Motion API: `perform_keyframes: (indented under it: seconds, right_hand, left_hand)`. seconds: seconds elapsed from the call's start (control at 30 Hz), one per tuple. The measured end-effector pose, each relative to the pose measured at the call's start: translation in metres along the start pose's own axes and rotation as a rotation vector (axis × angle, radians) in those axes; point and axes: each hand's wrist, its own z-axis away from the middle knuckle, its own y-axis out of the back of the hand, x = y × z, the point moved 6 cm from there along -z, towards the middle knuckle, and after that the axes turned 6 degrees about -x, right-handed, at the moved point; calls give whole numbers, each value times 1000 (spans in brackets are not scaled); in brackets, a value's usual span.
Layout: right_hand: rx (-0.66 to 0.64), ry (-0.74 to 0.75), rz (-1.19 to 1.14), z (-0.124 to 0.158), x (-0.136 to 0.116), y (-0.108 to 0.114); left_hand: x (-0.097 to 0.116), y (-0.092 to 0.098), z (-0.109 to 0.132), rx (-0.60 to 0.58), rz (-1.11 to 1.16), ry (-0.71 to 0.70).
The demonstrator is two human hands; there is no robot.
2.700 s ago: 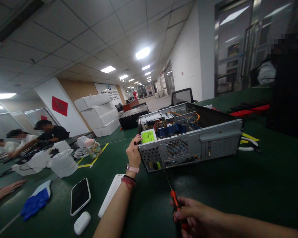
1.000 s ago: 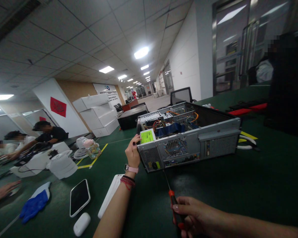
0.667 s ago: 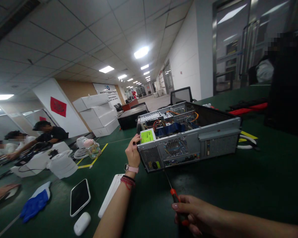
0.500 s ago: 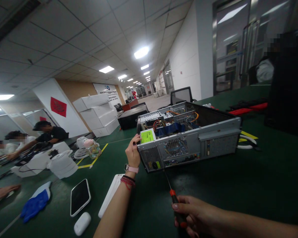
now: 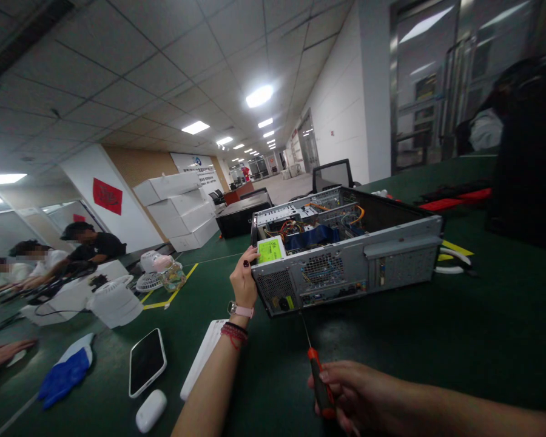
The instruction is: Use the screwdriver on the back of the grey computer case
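An opened computer case [image 5: 346, 267] lies on its side, its rear panel facing me, with wires and boards showing inside. My left hand [image 5: 244, 280] grips its near left corner, thumb over the top edge beside the yellow-green label of the power supply [image 5: 270, 249]. In my right hand [image 5: 352, 391] is a screwdriver [image 5: 320, 379] with a red and black handle, my fingers wrapped round it. Its thin shaft points up and away, and the tip is at the rear panel's lower edge, below the power socket. Whether the tip sits in a screw is too small to tell.
On the green table [image 5: 273, 388] to my left lie a phone [image 5: 147, 363], a white earbud case [image 5: 151, 411], a white slab [image 5: 203, 359] and blue gloves [image 5: 66, 371]. White boxes [image 5: 177, 212] are stacked beyond. Several people sit at the far left. A dark bulk [image 5: 528, 158] stands at right.
The screwdriver handle and my right hand have shifted slightly left, with the tip staying at the case's lower edge. My left hand and the case hold still.
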Motion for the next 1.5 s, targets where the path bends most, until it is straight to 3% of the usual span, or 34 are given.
perform_keyframes:
  seconds: [0.37,0.67,1.0,1.5]
  right_hand:
    - [74,-10,2,5,0,4]
    - [29,-12,33,4,1,2]
    - [-111,-61,23,2,3,2]
    - [32,18,22,17,-2,9]
  left_hand:
    - [0,0,0,16,1,15]
    - [0,-2,1,15,-12,7]
    - [3,3,-7,-10,-85,-87]
    - [4,5,-16,1,-65,-95]
